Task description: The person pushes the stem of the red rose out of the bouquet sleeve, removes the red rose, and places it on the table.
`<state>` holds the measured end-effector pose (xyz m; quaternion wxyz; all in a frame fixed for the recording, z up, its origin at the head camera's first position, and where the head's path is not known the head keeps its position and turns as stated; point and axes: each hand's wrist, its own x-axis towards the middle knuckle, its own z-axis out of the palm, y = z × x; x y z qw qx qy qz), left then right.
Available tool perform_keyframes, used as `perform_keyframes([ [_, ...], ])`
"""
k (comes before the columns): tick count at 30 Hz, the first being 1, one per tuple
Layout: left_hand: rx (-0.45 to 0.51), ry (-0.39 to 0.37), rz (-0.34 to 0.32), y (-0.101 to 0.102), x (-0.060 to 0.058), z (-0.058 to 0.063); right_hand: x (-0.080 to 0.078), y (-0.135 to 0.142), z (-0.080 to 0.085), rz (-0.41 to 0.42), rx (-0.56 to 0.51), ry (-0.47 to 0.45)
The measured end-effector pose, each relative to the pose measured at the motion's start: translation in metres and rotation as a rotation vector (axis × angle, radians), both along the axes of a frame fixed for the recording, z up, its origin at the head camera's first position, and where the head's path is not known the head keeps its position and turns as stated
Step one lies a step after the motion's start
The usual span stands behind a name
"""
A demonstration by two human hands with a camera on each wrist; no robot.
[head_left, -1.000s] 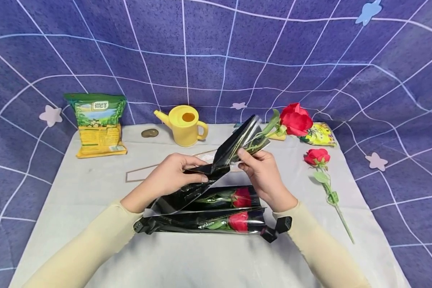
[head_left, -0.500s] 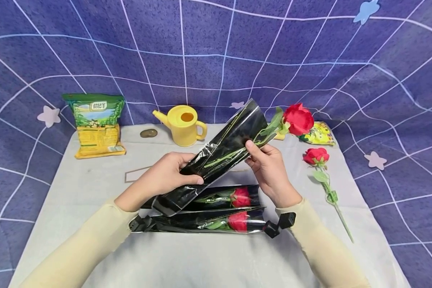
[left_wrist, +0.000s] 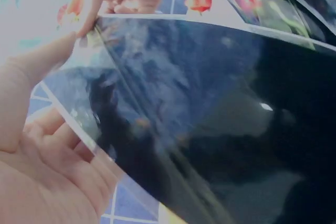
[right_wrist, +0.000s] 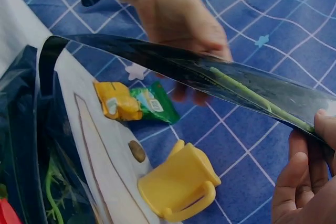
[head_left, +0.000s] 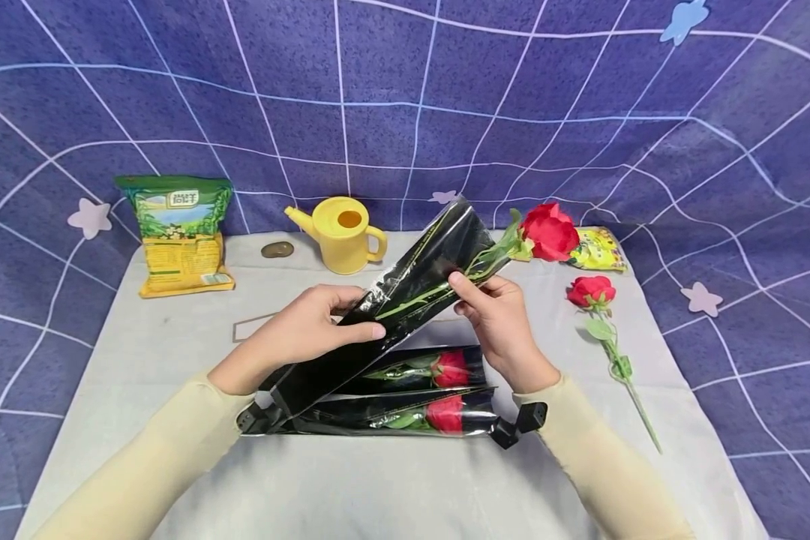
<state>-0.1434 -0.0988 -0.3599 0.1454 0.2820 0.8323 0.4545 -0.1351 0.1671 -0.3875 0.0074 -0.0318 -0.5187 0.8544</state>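
Head view, near to far: on the table (head_left: 378, 487), one wrapped rose (head_left: 445, 415) is set just below a second wrapped rose (head_left: 452, 369). Above them, a black sleeve (head_left: 415, 270) is held on a slant by the left hand (head_left: 304, 322), pinched between thumb and fingers. By the right hand (head_left: 502, 322), the stem of a big red rose (head_left: 549, 232) is pinched near the sleeve's top end; whether film is caught too cannot be told. The stem is seen in the sleeve, the bloom outside. The sleeve should probably be gripped softly and the stem slid straight, so no leaf is bent. Beyond, a loose rose (head_left: 601, 328) is laid towards the right edge, and a yellow watering can (head_left: 340, 244) is stood by the far edge.
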Motion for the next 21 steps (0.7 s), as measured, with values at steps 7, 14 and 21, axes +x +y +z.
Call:
perform_keyframes([
  [7, 0.055, 0.041, 0.053, 0.013, 0.0, 0.003, 0.003, -0.005, -0.001, 0.013, 0.063, 0.015],
  [14, 0.027, 0.035, 0.09, 0.013, 0.002, 0.003, 0.008, 0.002, -0.004, 0.087, 0.066, 0.029],
  [21, 0.011, 0.059, 0.12, 0.002, 0.002, -0.002, 0.007, 0.018, -0.008, 0.092, -0.074, 0.042],
])
